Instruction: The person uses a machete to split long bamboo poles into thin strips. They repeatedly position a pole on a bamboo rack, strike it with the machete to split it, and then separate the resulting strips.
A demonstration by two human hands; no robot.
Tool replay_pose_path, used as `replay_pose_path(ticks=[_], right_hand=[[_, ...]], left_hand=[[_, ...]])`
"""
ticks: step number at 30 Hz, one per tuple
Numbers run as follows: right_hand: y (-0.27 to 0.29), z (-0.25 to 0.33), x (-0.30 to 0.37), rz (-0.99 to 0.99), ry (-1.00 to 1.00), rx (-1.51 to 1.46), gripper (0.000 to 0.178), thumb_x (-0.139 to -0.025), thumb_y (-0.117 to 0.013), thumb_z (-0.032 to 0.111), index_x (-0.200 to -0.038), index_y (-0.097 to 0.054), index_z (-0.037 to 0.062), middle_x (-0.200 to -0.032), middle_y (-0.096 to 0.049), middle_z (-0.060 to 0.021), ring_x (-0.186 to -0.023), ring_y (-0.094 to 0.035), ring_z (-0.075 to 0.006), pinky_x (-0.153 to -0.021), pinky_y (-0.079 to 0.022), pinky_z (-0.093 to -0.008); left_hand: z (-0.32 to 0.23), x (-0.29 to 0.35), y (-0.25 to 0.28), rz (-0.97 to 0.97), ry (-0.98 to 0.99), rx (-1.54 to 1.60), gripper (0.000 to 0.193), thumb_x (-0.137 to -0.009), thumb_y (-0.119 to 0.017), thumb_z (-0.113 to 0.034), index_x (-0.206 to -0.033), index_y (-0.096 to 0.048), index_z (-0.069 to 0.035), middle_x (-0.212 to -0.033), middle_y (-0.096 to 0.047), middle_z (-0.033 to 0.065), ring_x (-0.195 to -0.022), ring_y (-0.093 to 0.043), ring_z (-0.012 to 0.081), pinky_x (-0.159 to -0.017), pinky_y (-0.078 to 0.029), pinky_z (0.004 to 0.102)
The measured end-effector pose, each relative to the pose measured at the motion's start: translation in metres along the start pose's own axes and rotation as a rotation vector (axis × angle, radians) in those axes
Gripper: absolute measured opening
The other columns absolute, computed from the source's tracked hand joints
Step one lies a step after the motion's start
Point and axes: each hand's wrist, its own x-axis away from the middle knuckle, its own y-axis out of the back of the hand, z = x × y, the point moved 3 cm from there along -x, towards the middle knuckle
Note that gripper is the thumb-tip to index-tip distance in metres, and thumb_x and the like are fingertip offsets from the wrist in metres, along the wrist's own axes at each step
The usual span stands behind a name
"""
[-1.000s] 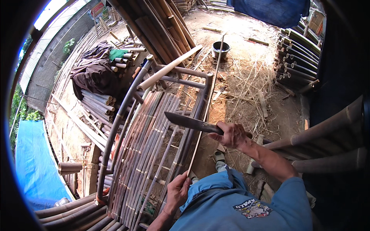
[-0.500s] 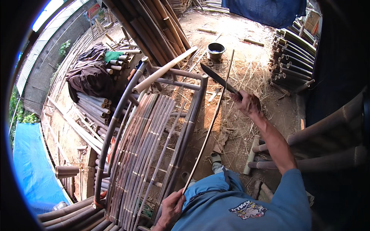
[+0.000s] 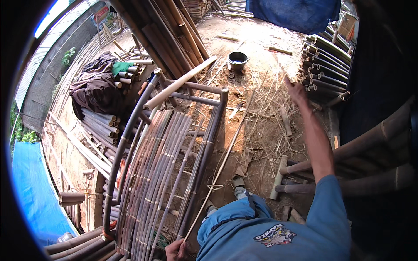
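Your left hand, at the bottom of the frame, is gripping the near end of a thin bamboo strip; it looks light and whippy. Your right hand is reaching toward the upper right, and I cannot tell its grip.

Not much in the way of signs or labels here. The only real one is a sign way up at the top left, standing at the far edge of the yard beside the wall and behind the leaning poles. It's a small rectangular board, mostly red and orange with a paler patch, tilted a bit; it's tiny and warped by the lens, so I think it's a poster or banner, can't be sure. Closer in, there's a printed patch on the blue shirt at the bottom, white and dark with red bits. No packages, no screens.
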Motion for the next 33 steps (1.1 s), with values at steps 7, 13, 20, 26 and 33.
replay_pose_path(ticks=[7,13,20,26,33], right_hand=[[-0.013,0.043,0.066,0.106,0.202,-0.027,0.08,-0.086,-0.031,0.078,-0.067,-0.051,0.0029,-0.053,-0.051,-0.0072,-0.046,-0.053,-0.0175,-0.037,-0.037,-0.0319],[-0.072,0.103,0.28,0.199,0.874,-0.164,0.059,-0.091,-0.042,0.065,-0.074,-0.054,0.0093,-0.053,-0.054,-0.006,-0.043,-0.056,-0.0204,-0.04,-0.045,-0.0381],[-0.064,0.081,0.24,0.395,0.498,-0.361,0.06,-0.088,-0.046,0.066,-0.08,-0.058,0.0079,-0.056,-0.06,-0.0138,-0.056,-0.065,-0.0328,-0.051,-0.051,-0.0431],[-0.063,0.063,0.213,0.291,0.632,-0.281,0.058,-0.093,-0.041,0.062,-0.076,-0.056,0.0086,-0.054,-0.057,-0.0123,-0.054,-0.064,-0.0309,-0.048,-0.049,-0.0416],[-0.067,0.053,0.212,0.225,0.793,-0.341,0.06,-0.092,-0.038,0.065,-0.077,-0.053,0.0091,-0.05,-0.053,-0.0075,-0.044,-0.058,-0.0248,-0.041,-0.046,-0.0398]], left_hand=[[-0.06,-0.083,-0.041,0.003,0.217,0.248,0.034,-0.098,-0.049,-0.014,-0.129,-0.056,-0.002,-0.066,-0.053,-0.0029,-0.055,-0.046,0.004,-0.05,-0.038,0.0203],[-0.162,-0.218,-0.104,0.104,0.165,0.485,0.031,-0.099,-0.052,-0.021,-0.123,-0.06,-0.003,-0.065,-0.049,-0.0055,-0.055,-0.042,0.0023,-0.047,-0.032,0.0202],[-0.184,-0.204,-0.136,0.065,0.111,0.447,0.036,-0.099,-0.054,-0.018,-0.131,-0.054,-0.003,-0.069,-0.049,-0.0066,-0.057,-0.04,0.0011,-0.049,-0.031,0.0177],[-0.195,-0.176,-0.153,0.028,0.163,0.463,0.036,-0.099,-0.052,-0.017,-0.133,-0.053,-0.004,-0.067,-0.045,-0.0082,-0.057,-0.037,0.0006,-0.049,-0.029,0.0173],[-0.199,-0.144,-0.153,0.01,0.171,0.4,0.036,-0.099,-0.051,-0.013,-0.134,-0.051,-0.001,-0.066,-0.044,-0.0072,-0.056,-0.037,0.0013,-0.049,-0.029,0.018]])
